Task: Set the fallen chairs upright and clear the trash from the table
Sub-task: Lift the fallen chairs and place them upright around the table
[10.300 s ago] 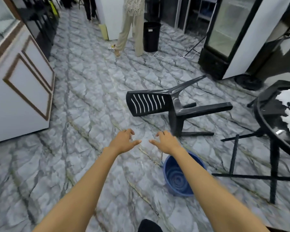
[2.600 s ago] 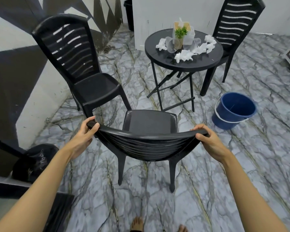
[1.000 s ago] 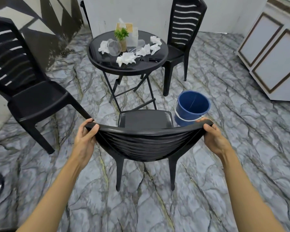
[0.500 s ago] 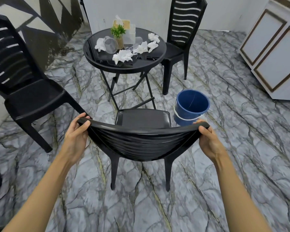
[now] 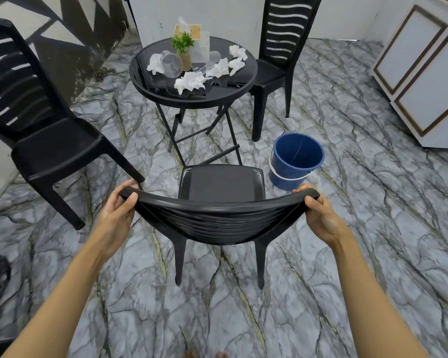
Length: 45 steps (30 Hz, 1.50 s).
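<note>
Left hand [image 5: 117, 215], right hand [image 5: 321, 219]: fingers curled round chair [image 5: 219, 218] back's ends; chair upright between them. Bucket [image 5: 296, 161] just beyond right fingers: forward push may topple it. Tissues [image 5: 190, 82] on table [image 5: 163, 95], well beyond fingertips.

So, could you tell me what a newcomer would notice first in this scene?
The left hand and right hand grip the backrest of a black chair, front and centre. Beyond it, a round black table is strewn with crumpled white tissues, and a blue bucket stands just right of the chair.
</note>
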Motion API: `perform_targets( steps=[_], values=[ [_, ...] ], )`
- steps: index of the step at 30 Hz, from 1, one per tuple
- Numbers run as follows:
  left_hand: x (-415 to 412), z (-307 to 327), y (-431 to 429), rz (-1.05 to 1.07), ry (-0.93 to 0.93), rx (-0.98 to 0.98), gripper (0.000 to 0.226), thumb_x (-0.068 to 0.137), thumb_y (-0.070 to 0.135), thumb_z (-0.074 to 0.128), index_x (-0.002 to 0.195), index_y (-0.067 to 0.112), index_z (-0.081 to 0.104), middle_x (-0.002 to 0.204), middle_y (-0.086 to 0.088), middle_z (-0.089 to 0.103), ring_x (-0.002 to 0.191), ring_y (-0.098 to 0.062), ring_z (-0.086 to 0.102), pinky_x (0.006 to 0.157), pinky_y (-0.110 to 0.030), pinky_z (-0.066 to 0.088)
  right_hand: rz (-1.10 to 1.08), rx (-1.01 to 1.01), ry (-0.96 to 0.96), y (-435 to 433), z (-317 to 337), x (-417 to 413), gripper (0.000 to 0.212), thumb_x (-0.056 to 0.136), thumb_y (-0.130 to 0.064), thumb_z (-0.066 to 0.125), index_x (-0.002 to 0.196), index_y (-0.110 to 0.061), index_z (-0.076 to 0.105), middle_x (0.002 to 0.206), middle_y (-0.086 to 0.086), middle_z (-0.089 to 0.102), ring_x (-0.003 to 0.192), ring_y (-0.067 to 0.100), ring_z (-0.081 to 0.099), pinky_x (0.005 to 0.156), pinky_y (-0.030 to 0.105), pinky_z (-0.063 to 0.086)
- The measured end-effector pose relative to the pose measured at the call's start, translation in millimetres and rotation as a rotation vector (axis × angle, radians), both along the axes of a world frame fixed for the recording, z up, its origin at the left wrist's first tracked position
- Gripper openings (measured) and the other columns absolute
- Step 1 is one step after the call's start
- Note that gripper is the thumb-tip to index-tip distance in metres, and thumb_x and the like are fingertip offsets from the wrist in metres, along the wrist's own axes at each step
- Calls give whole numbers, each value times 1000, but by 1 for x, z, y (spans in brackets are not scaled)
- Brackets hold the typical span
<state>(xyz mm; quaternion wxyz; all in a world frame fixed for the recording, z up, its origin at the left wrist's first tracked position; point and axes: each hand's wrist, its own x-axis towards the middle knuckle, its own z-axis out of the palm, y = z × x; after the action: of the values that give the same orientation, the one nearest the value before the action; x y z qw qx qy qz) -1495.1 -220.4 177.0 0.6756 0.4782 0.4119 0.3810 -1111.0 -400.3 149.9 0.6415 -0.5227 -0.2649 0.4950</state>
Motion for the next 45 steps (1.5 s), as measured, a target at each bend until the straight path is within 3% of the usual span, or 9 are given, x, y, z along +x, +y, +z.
perform_targets(
  steps=[5, 10, 15, 20, 24, 27, 32, 37, 45],
  values=[
    [-8, 5, 0, -104, 116, -5, 31, 79, 35, 56, 108, 44, 58, 118, 21, 60, 111, 1, 55, 92, -26, 40, -29, 0, -22, -6, -4, -6, 16, 81, -18, 60, 95, -26, 62, 94, -12, 67, 90, 6, 60, 92, 27, 39],
    [-10, 6, 6, -130, 151, 40, 26, 79, 42, 58, 104, 46, 59, 116, 21, 62, 99, 6, 58, 92, -26, 39, -48, 14, -50, -1, 2, -8, 14, 80, -25, 57, 90, -33, 65, 93, -12, 65, 88, 5, 59, 86, 21, 42],
    [-1, 4, 9, -77, 167, 74, 28, 79, 46, 60, 106, 44, 58, 115, 15, 63, 106, -2, 57, 97, -29, 39, 56, 49, -56, 16, 15, 16, 10, 80, -25, 61, 89, -30, 60, 95, -5, 51, 83, 5, 53, 77, 20, 39],
    [36, 11, 8, 49, 110, 41, 22, 82, 34, 57, 104, 40, 59, 109, 9, 63, 98, -5, 60, 98, -27, 41, 124, 69, -30, 46, 23, 61, 11, 80, -18, 60, 87, -24, 56, 89, -4, 52, 78, 6, 54, 73, 17, 44],
    [86, -1, -17, 154, 95, 16, 23, 90, 16, 50, 91, 37, 61, 104, 6, 61, 87, -4, 60, 83, -17, 46, 153, 38, -10, 71, 26, 124, 13, 77, -16, 57, 82, -27, 62, 85, -3, 56, 78, 12, 52, 73, 22, 43],
    [123, -8, -32, 271, 41, 1, 29, 95, 7, 43, 92, 32, 58, 106, 4, 60, 94, -8, 57, 81, -15, 47, 239, 32, -4, 94, 27, 162, 19, 78, -14, 55, 77, -29, 65, 80, -10, 64, 73, 7, 59, 65, 16, 49],
    [178, 0, -27, 411, -27, 18, 27, 95, 6, 42, 94, 30, 55, 99, 4, 58, 86, -8, 56, 73, -9, 48, 344, 32, 34, 138, 30, 216, 14, 79, -14, 55, 80, -25, 64, 79, -8, 65, 77, 10, 61, 74, 20, 51],
    [229, -1, -19, 487, -77, 52, 22, 95, 11, 46, 97, 31, 56, 98, 6, 56, 85, -7, 54, 77, -12, 48, 379, -1, 59, 166, 29, 260, 9, 80, -17, 53, 87, -21, 55, 81, -5, 63, 77, 12, 59, 77, 23, 48],
    [230, -6, -30, 511, -109, 15, 24, 95, 13, 44, 96, 31, 59, 101, 6, 57, 87, -7, 55, 75, -10, 49, 444, 35, 43, 155, 12, 270, 10, 80, -15, 53, 88, -20, 56, 83, -7, 65, 80, 10, 61, 79, 22, 51]
  ],
)
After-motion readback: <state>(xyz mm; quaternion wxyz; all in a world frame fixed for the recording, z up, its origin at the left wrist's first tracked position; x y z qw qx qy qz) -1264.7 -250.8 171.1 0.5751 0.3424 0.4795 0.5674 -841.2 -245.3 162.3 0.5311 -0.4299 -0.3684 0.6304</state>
